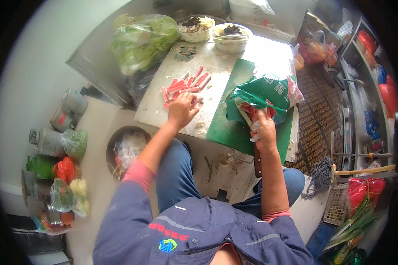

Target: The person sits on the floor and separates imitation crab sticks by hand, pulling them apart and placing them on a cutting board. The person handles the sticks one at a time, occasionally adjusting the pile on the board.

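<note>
A loose pile of red and white crab sticks (185, 82) lies on the pale tabletop. My left hand (182, 111) is at the pile's near edge with its fingers bent; whether they grip a stick cannot be made out. My right hand (263, 129) is at the mouth of a green plastic bag (263, 91), closed around a bit of clear plastic film, with more crab sticks (247, 111) just beyond the fingers. That bag rests on a green cutting board (224, 124). A knife's brown handle (258, 164) sticks out below my right wrist; its blade is hidden.
Two clear bowls of cut vegetables (196, 29) and a bag of leafy greens (142, 41) stand at the far side. A folded cloth (185, 52) lies beyond the pile. Below left is a round bin (112, 149) holding plastic; shelves (360, 99) line the right.
</note>
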{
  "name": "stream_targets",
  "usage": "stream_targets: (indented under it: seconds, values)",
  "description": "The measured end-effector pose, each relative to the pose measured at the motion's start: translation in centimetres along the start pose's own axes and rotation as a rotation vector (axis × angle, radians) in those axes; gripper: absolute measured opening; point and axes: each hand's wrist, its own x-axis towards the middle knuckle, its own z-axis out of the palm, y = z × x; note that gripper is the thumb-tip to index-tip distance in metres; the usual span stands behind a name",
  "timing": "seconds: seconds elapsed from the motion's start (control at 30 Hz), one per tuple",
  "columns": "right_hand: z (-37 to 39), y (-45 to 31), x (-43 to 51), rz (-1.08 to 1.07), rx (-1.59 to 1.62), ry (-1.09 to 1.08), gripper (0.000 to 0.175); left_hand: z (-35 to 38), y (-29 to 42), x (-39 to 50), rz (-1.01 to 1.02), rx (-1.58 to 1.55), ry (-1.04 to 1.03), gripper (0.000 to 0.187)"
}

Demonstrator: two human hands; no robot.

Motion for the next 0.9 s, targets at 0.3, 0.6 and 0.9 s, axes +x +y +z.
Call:
stream_targets:
  seconds: [0.3, 0.6, 0.9]
  values:
    - [1.6, 0.4, -1.9, 0.057, -0.165, -0.344, 0.031, -1.9, 15.1, -0.9, -0.512, -1.189, -0.143, 0.023]
    - [-0.4, 1.1, 0.4, -0.069, -0.007, -0.138, 0.033, 0.4, 17.2, -1.3, 0.061, -0.704, 0.009, 0.026]
    - [-0.3, 1.3, 0.3, -0.035, -0.018, -0.079, 0.032, 2.2, 19.5, -1.1, 0.012, -0.626, 0.161, 0.015]
